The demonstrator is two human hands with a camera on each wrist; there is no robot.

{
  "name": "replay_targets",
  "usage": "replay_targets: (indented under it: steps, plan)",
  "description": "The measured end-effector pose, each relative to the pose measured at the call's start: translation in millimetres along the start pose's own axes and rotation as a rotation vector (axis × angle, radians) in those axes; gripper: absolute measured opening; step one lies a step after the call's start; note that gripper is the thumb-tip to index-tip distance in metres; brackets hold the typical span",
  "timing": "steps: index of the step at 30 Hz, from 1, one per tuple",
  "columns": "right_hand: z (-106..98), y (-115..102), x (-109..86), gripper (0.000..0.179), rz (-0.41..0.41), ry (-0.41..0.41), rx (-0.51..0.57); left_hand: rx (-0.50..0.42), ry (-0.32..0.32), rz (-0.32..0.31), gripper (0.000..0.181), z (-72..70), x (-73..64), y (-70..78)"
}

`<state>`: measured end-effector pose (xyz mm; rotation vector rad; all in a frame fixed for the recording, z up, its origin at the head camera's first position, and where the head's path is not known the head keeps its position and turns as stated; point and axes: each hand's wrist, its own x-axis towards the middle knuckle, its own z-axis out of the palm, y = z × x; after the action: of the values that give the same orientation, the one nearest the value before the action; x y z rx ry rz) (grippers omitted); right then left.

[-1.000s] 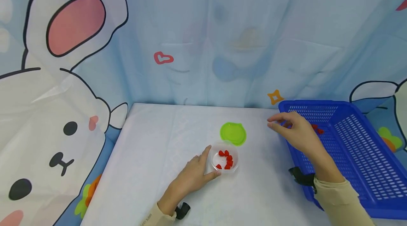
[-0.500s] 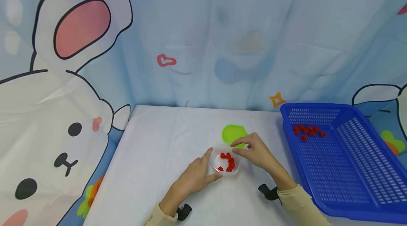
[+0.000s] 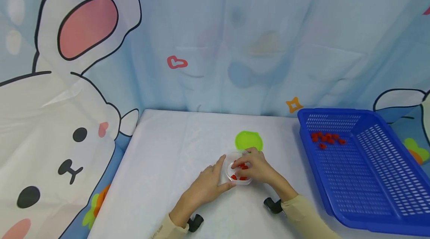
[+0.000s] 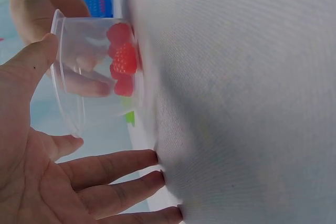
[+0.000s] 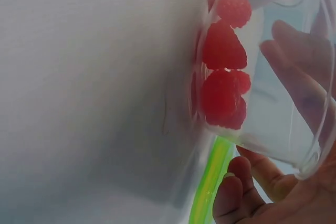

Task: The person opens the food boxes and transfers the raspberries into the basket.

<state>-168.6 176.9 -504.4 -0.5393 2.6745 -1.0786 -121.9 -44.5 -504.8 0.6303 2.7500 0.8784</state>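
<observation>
A clear plastic cup (image 4: 97,109) stands upright on the white cloth, with several red raspberries (image 5: 224,51) at its bottom. My left hand (image 3: 204,185) holds the cup from the left, thumb and index finger at the rim; its other fingers rest straight on the cloth, as the left wrist view shows. From the right, my right hand (image 3: 256,167) reaches over the rim. Its thumb and forefingers are inside the cup, apart from each other and just above the raspberries, while the remaining fingers stay outside the wall.
Just behind the cup lies a flat lime-green disc (image 3: 248,140) with a small tab, like a lid. At the right stands a blue perforated basket (image 3: 366,179) holding several red raspberries (image 3: 321,138) in its far left corner. A printed curtain (image 3: 208,18) hangs behind the table.
My right hand has come left from over the basket to the cup, and its fingers have dipped inside. The left hand has kept its place at the cup.
</observation>
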Motion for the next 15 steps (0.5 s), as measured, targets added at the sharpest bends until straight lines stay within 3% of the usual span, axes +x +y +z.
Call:
replay_targets:
  steps: [7,15]
  plan:
    - [2,-7,1.2,0.018,-0.002,-0.003,-0.156,0.014,0.007,0.007,0.092,-0.8,0.8,1.2]
    - [3,-14,2.5,0.024,-0.029,-0.012,-0.241,0.003,-0.003,-0.005,0.093,-2.1,1.0,3.0]
